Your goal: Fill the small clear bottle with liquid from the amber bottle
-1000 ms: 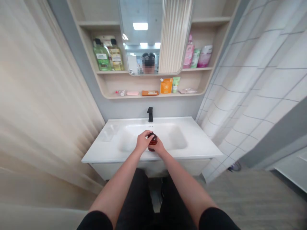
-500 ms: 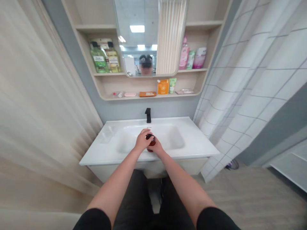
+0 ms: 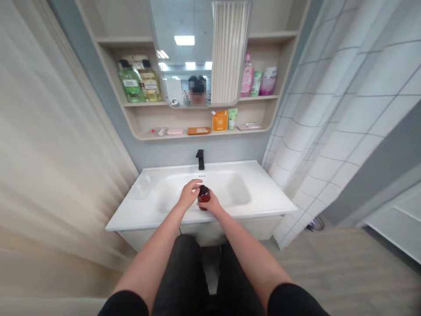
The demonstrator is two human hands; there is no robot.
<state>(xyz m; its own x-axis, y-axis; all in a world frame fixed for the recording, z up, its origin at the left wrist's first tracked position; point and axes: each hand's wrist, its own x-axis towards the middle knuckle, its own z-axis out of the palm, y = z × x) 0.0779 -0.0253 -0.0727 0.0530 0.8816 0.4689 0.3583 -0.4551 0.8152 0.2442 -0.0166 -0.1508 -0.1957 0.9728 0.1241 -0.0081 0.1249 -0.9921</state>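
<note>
A dark red-brown bottle [image 3: 204, 198] with a black top stands upright over the front edge of the white sink [image 3: 263, 199]. My right hand [image 3: 213, 203] wraps around its lower body from the right, thumb across the near side. On the left of the black top is my left hand [image 3: 190, 193], with its fingers apart and stretched out; whether a fingertip touches the top I cannot tell. The bottle's label, if any, does not show.
Behind the basin rises a black faucet [image 3: 200, 159]. A clear dish-like item [image 3: 142, 188] sits on the left counter. Above hangs a mirror cabinet [image 3: 194, 52] whose shelves carry a green bottle [image 3: 131, 83], an orange pouch [image 3: 220, 120] and several toiletries. Curtains [image 3: 315, 127] flank both sides.
My left hand has opened and shifted left off the bottle's top, uncovering more of the bottle. My right hand keeps hold of it. The view has shifted slightly.
</note>
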